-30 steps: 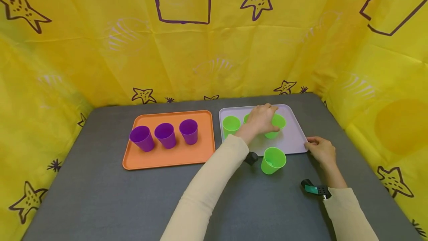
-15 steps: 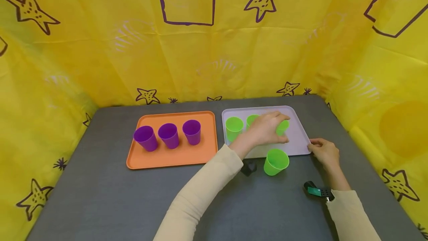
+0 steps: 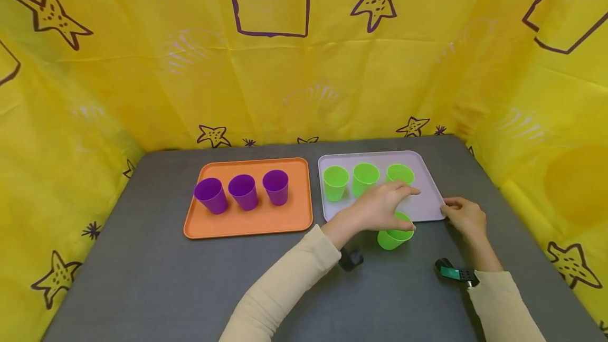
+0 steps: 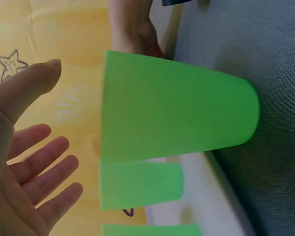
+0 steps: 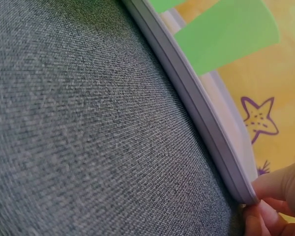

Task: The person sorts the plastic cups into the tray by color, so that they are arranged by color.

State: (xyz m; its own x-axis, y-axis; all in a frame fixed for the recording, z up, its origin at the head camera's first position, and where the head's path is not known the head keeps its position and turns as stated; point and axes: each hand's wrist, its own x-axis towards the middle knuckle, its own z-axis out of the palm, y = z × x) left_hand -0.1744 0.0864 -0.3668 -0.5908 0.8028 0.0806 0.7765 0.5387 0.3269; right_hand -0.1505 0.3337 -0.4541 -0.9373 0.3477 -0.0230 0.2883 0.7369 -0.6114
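Observation:
Fingers and thumb spread apart, my left hand hovers over a light green cup that stands on the table in front of the lilac tray. In the left wrist view that cup is upright, with a gap between it and the hand. My right hand pinches the tray's near right corner between thumb and fingers; the right wrist view shows this grip on the tray rim. Three more green cups stand in a row on the tray: a left one, a middle one and a right one.
An orange tray lies to the left with three purple cups, one of them in the middle. Both trays rest on a dark grey table. A yellow patterned cloth hangs behind and at both sides.
My left hand has come away from the right-hand green cup on the tray and moved toward me, over the front cup. My right hand has stayed at the tray corner.

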